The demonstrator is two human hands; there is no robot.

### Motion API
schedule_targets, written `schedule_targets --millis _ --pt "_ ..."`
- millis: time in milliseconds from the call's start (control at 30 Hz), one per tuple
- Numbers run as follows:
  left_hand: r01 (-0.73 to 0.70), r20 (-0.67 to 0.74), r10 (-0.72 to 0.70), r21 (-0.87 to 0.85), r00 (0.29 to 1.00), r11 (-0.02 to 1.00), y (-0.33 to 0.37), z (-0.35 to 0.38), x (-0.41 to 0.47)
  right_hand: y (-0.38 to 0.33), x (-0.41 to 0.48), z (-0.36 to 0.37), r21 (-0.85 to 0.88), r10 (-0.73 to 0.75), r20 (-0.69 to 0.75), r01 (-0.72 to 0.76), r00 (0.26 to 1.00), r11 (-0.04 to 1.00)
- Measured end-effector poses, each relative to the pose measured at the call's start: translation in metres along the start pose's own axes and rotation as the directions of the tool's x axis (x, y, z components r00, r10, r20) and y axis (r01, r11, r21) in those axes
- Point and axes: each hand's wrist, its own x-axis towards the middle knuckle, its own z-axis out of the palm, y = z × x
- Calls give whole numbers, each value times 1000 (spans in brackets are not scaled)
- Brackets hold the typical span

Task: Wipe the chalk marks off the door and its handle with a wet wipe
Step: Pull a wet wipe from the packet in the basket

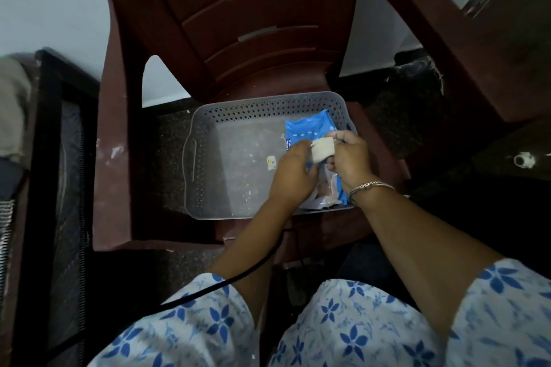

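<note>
A folded white wet wipe is held between both hands over a blue wipe packet. The packet lies in the right part of a grey perforated basket. My left hand pinches the wipe's left edge with thumb and fingertips. My right hand, with a metal bangle on the wrist, grips the wipe's right side. The lower part of the packet is hidden under my hands. No door or handle is in view.
The basket stands on the seat of a dark red plastic chair. A small white tag lies in the basket. A dark table is at the right, a black frame at the left. A black cable crosses my left forearm.
</note>
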Motion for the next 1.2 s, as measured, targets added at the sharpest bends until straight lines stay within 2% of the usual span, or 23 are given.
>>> schedule_targets --millis 133,300,367,467,533,633,700,833,1000,1100,1200 --pt "49 -30 -50 -36 998 998 2 -3 6 -2 -4 -8 76 78 121 -88 989 993" --pt "186 -45 -193 -125 980 974 3 -7 9 2 -4 -15 -28 -31 87 33 996 999" --pt "272 2 -285 -302 959 913 8 -9 11 2 -3 -17 -44 -40 100 44 994 998" --pt "386 173 -352 -564 920 730 16 -11 13 2 -5 -16 -60 -42 124 50 991 997" --pt "374 197 -326 -635 924 676 20 -13 14 0 -7 -15 -87 -65 139 77 988 993" --pt "315 117 -312 -621 943 718 23 -17 17 -4 -8 -16 -78 -89 178 104 980 992" --pt "313 98 -327 -632 940 710 22 -20 17 -5 -10 -17 -64 -95 202 110 975 992" --pt "292 129 -274 -635 953 715 27 -22 16 -8 -15 -19 -11 -110 205 115 972 993" --pt "261 129 -241 -691 962 674 37 -26 14 -19 -20 -27 87 -141 228 124 963 988" --pt "244 133 -215 -709 968 662 44 -29 14 -26 -24 -39 75 -182 279 168 943 983" --pt "209 120 -176 -700 977 683 58 -32 16 -36 -30 -51 65 -202 265 192 943 979"
